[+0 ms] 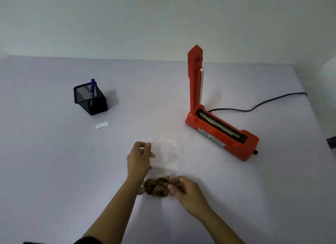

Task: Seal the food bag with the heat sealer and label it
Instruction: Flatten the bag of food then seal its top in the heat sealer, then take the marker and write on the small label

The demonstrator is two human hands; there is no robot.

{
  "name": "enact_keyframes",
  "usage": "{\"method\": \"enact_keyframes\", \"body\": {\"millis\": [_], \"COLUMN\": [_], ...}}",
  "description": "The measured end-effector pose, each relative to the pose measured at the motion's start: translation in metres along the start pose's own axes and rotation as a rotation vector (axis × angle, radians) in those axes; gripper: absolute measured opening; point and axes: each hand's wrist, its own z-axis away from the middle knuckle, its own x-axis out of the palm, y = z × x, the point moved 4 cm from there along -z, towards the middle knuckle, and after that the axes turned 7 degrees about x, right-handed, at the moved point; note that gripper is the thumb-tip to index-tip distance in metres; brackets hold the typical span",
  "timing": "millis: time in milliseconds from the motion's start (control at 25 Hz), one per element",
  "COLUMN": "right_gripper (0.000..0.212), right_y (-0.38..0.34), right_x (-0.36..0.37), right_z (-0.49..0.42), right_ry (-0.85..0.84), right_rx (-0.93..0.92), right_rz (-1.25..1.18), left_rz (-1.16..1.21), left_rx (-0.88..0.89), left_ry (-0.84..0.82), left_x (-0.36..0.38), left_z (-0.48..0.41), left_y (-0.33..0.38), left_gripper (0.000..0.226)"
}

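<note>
Near the front of the tabletop (54, 171), my left hand (140, 156) pinches the clear food bag (167, 163) at its mouth and my right hand (183, 189) grips the filled end. I should smooth the mouth flat before laying it across the heat sealer (221, 132), which stands with its arm raised to the right. Bare tabletop lies between.

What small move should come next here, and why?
Probably lay the empty end of the clear plastic food bag, held by left hand and right hand, across the orange heat sealer: its arm stands raised and nothing lies on its bar.
</note>
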Motion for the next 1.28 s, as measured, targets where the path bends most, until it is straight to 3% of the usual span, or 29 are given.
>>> {"method": "enact_keyframes", "body": {"millis": [160,280,480,760,960,1280], "right_gripper": [0.024,0.013,0.019,0.017,0.018,0.011], "right_y": [0.007,0.005,0.002,0.000,-0.007,-0.081], "right_x": [0.005,0.004,0.000,-0.002,-0.011,-0.016], "right_z": [-0.005,-0.008,-0.009,-0.008,-0.002,-0.007], "right_ry": [0.134,0.196,0.224,0.213,0.259,0.333], "right_rx": [0.001,0.012,0.057,0.074,0.122,-0.086], "right_rz": [0.103,0.163,0.174,0.161,0.184,0.255], "left_rz": [-0.173,-0.345,-0.460,-0.431,-0.385,-0.246], "left_rx": [0.010,0.066,0.114,0.083,0.075,0.181], "left_ry": [0.005,0.002,0.007,0.084,0.062,0.161], "left_x": [0.008,0.014,0.022,0.021,0.017,-0.050], "left_z": [-0.017,-0.031,-0.039,-0.033,-0.033,-0.054], "left_y": [-0.023,-0.025,-0.027,-0.027,-0.024,-0.007], "left_gripper": [0.021,0.023,0.020,0.041,0.040,0.036]}}
